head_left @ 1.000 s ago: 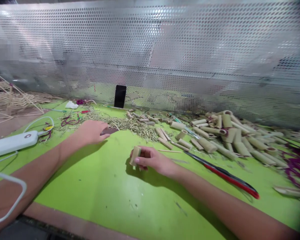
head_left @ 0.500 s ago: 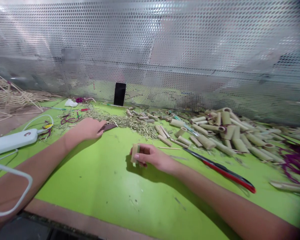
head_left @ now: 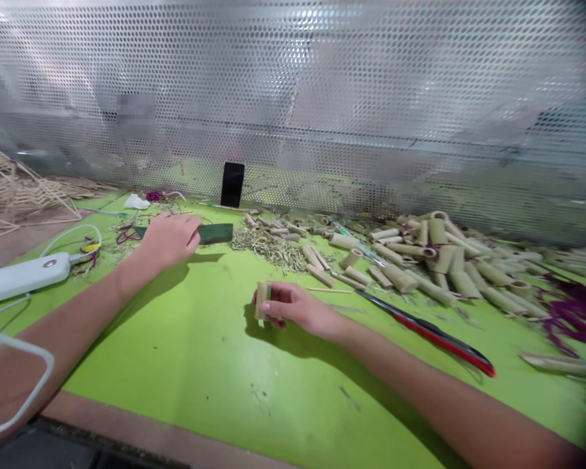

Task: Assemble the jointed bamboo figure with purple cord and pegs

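My left hand (head_left: 170, 240) grips a flat dark green piece (head_left: 215, 233), which may be a blade or a block and which sticks out on both sides of my fingers. It rests just in front of a heap of bamboo shavings (head_left: 267, 249). My right hand (head_left: 293, 306) holds a short bamboo tube section (head_left: 262, 301) upright between fingers and thumb, low over the green tabletop (head_left: 190, 352). Its shadow falls on the table. A long black-and-red tool (head_left: 434, 333) lies to the right of that hand, not touching it.
Many cut bamboo tubes (head_left: 434, 257) are heaped at the right. A white power strip (head_left: 24, 273) lies at the left, and a phone (head_left: 232, 185) stands at the back against a perforated metal sheet (head_left: 322, 98). Purple cord (head_left: 571, 312) lies far right.
My left hand has moved slightly left and turned, and the flat piece now shows a green face instead of a dark brown one. My right hand and its bamboo section stay nearly still.
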The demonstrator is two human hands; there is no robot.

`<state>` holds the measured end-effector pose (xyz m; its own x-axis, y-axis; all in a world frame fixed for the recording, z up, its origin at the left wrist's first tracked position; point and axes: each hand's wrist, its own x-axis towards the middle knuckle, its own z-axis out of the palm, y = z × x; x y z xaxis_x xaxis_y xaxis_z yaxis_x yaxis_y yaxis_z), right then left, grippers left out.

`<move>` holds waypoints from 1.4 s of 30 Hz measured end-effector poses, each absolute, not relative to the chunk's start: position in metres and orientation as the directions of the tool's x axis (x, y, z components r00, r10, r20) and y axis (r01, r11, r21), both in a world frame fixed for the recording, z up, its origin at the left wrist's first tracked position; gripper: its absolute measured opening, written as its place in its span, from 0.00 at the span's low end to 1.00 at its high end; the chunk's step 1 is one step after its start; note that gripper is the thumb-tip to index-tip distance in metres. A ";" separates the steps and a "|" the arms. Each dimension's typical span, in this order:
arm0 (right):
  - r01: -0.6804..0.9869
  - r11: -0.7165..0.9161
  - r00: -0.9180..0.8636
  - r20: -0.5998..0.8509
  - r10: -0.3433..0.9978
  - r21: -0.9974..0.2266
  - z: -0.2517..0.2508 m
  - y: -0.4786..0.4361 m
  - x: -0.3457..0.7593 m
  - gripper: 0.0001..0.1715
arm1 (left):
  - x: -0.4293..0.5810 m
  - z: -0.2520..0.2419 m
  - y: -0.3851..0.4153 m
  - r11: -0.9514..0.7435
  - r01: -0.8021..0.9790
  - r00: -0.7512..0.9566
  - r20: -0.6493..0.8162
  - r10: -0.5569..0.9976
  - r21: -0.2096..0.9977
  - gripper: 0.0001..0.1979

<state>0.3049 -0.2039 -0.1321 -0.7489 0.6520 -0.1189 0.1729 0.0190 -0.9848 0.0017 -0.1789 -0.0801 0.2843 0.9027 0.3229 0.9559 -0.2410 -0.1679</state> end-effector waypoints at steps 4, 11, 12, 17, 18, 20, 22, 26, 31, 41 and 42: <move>0.167 0.010 -0.748 -0.120 0.652 -0.986 -0.132 -0.204 0.304 0.24 | 0.012 -0.088 -0.183 -0.365 0.922 0.386 0.352 0.853 -0.127 0.20; 0.173 -0.002 -0.745 -0.132 0.654 -0.985 -0.134 -0.203 0.303 0.25 | 0.018 -0.098 -0.182 -0.427 0.901 0.428 0.307 0.850 -0.073 0.18; 0.171 -0.003 -0.746 -0.132 0.653 -0.985 -0.134 -0.203 0.303 0.26 | 0.017 -0.096 -0.182 -0.417 0.907 0.415 0.311 0.855 -0.062 0.19; 0.193 0.023 -0.751 -0.133 0.647 -0.981 -0.133 -0.203 0.303 0.26 | 0.015 -0.095 -0.181 -0.442 0.897 0.435 0.183 0.882 -0.006 0.24; 0.199 0.024 -0.750 -0.137 0.647 -0.980 -0.132 -0.203 0.303 0.26 | 0.014 -0.097 -0.181 -0.454 0.891 0.449 0.139 0.883 0.003 0.26; 0.203 0.020 -0.747 -0.141 0.650 -0.979 -0.131 -0.204 0.303 0.27 | 0.014 -0.100 -0.180 -0.465 0.885 0.462 0.074 0.884 0.020 0.31; 0.206 0.015 -0.744 -0.146 0.652 -0.979 -0.131 -0.205 0.303 0.26 | 0.014 -0.103 -0.178 -0.454 0.890 0.453 0.033 0.891 0.043 0.33; 0.194 0.007 -0.744 -0.143 0.653 -0.981 -0.131 -0.205 0.303 0.26 | 0.016 -0.103 -0.176 -0.398 0.910 0.404 -0.036 0.914 0.115 0.35; 0.185 0.006 -0.748 -0.137 0.649 -0.983 -0.130 -0.205 0.302 0.24 | 0.018 -0.103 -0.177 -0.311 0.930 0.333 -0.089 0.939 0.198 0.36; 0.166 -0.011 -0.741 -0.132 0.659 -0.986 -0.130 -0.204 0.303 0.22 | 0.021 -0.098 -0.180 -0.222 0.922 0.276 -0.137 0.951 0.316 0.26; 0.163 -0.014 -0.740 -0.132 0.660 -0.987 -0.130 -0.204 0.303 0.21 | 0.021 -0.098 -0.181 -0.226 0.915 0.281 -0.129 0.951 0.334 0.24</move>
<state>0.3028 -0.2039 -0.1297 -0.7396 0.6601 -0.1316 0.1629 -0.0141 -0.9865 0.0211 -0.1810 -0.0980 0.2815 0.9508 -0.1293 0.9152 -0.2255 0.3339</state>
